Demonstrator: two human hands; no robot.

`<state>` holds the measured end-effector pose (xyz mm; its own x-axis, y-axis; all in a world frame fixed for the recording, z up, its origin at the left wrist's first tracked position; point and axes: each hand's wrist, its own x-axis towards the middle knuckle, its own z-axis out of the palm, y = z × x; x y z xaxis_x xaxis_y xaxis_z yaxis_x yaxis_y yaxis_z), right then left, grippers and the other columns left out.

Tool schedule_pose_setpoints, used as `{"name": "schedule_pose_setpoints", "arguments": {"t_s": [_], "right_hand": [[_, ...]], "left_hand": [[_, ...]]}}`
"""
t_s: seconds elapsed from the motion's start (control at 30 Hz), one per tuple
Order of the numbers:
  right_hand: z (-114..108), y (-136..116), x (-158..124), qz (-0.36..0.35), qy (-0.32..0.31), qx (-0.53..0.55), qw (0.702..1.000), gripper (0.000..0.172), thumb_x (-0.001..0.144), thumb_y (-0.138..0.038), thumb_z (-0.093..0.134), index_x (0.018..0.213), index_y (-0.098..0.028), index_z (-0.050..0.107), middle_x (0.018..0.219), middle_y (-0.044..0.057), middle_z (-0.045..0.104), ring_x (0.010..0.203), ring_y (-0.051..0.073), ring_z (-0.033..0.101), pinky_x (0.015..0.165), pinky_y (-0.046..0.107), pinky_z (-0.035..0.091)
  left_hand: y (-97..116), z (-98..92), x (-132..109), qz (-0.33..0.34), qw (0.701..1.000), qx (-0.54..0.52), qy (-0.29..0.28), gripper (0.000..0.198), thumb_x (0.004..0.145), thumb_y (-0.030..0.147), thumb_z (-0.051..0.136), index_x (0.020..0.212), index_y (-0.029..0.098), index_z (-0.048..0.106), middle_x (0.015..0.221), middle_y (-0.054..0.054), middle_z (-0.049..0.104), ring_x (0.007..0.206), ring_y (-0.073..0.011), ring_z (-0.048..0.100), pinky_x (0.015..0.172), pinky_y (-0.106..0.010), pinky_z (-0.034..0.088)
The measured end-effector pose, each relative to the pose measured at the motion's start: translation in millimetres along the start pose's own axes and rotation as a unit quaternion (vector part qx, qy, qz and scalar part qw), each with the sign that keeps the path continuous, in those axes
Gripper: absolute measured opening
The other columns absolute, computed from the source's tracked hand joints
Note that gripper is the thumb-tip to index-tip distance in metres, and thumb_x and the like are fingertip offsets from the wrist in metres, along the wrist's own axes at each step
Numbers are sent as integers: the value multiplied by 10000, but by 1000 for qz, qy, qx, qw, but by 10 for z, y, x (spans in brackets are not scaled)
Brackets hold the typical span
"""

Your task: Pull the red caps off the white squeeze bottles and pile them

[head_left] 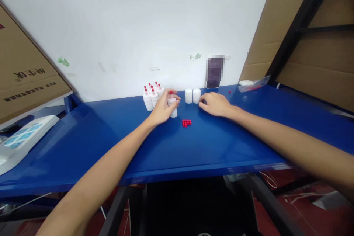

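Note:
My left hand [163, 108] is closed around a small white squeeze bottle [173, 112] with a red tip, which stands roughly upright. Left of it, several more white squeeze bottles [151, 99] with red tips are grouped close together near the wall. My right hand [217, 104] rests low over the table with curled fingers, right beside two white cylinders [193, 96]. Whatever its fingertips may hold is hidden. In front of the cylinders, between my hands, lies a small cluster of red caps [186, 122].
A phone [214, 73] leans on the white wall. To the right lie a single red piece [229, 92] and a clear plastic bag [253, 84]. A white device [29, 140] sits on the blue table's [177, 155] left end. Cardboard [30, 66] flanks the table.

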<state>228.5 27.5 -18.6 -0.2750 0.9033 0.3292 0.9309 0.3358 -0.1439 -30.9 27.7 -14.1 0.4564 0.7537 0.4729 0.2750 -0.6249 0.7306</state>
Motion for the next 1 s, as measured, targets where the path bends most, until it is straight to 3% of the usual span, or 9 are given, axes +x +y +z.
{"name": "schedule_pose_setpoints", "arguments": {"t_s": [0.1, 0.23, 0.37, 0.47, 0.53, 0.63, 0.73, 0.83, 1.0], "right_hand": [[8, -4, -11, -22, 4, -6, 1000, 261, 898, -328, 526, 962, -209, 750, 1009, 129, 751, 939, 329, 672, 717, 421, 487], [-2, -59, -35, -32, 6, -15, 999, 284, 928, -365, 499, 801, -200, 693, 962, 137, 719, 891, 303, 655, 702, 403, 472], [-42, -166, -69, -42, 7, -15, 999, 436, 932, -350, 488, 520, -209, 514, 685, 96, 635, 768, 254, 603, 734, 401, 436], [-86, -244, -108, -48, 1, 42, 998, 554, 978, -398, 454, 456, -215, 423, 485, 29, 470, 571, 175, 498, 698, 371, 396], [-110, -275, -139, -65, -2, 99, 993, 585, 1017, -482, 401, 498, -215, 443, 485, 14, 461, 516, 153, 459, 627, 343, 351], [-113, -297, -184, -140, -21, 149, 979, 509, 1042, -515, 361, 683, -209, 551, 595, 13, 560, 565, 161, 515, 610, 322, 327], [-76, -318, -216, -196, -45, 160, 966, 368, 1039, -505, 403, 938, -208, 595, 685, 8, 609, 616, 172, 543, 622, 311, 342], [-24, -354, -229, -193, -62, 162, 966, 347, 1031, -532, 440, 1109, -211, 547, 725, 5, 631, 625, 181, 549, 609, 306, 349], [-1, -416, -192, -166, -3, 73, 983, 323, 1040, -516, 455, 1146, -218, 521, 834, 37, 682, 681, 204, 589, 616, 298, 331]], "left_hand": [[-22, 45, 4, -17, 1000, -14, -1, 244, 955, 369, 573, 1074, 167, 504, 1181, -105, 617, 980, -179, 689, 886, -343, 548], [-45, 107, 15, -46, 997, -58, -38, 309, 975, 429, 557, 1146, 188, 465, 1048, -63, 643, 888, -160, 696, 805, -304, 552], [-8, 117, 6, -53, 997, -29, -57, 366, 995, 457, 521, 1245, 201, 444, 914, -27, 639, 782, -145, 651, 725, -280, 527], [47, 98, -16, -8, 995, 85, -55, 338, 1022, 447, 454, 1255, 202, 456, 961, -45, 655, 814, -162, 640, 754, -295, 507], [71, 78, -26, 50, 973, 202, -105, 313, 1013, 427, 468, 1232, 207, 504, 1014, -66, 668, 890, -199, 644, 789, -318, 490], [70, 42, -28, 95, 929, 314, -170, 311, 1012, 428, 468, 1226, 218, 548, 1044, -83, 683, 932, -236, 643, 784, -332, 469], [50, 2, -22, 90, 924, 332, -168, 338, 1033, 438, 424, 1257, 210, 532, 1065, -91, 697, 920, -236, 642, 767, -328, 459], [53, -31, -25, 88, 921, 338, -175, 337, 1044, 441, 396, 1226, 198, 541, 1047, -91, 698, 907, -237, 640, 756, -328, 452], [100, -15, -38, 87, 894, 397, -191, 323, 1043, 394, 392, 1261, 207, 538, 1013, -86, 679, 884, -241, 636, 717, -326, 445]]}}
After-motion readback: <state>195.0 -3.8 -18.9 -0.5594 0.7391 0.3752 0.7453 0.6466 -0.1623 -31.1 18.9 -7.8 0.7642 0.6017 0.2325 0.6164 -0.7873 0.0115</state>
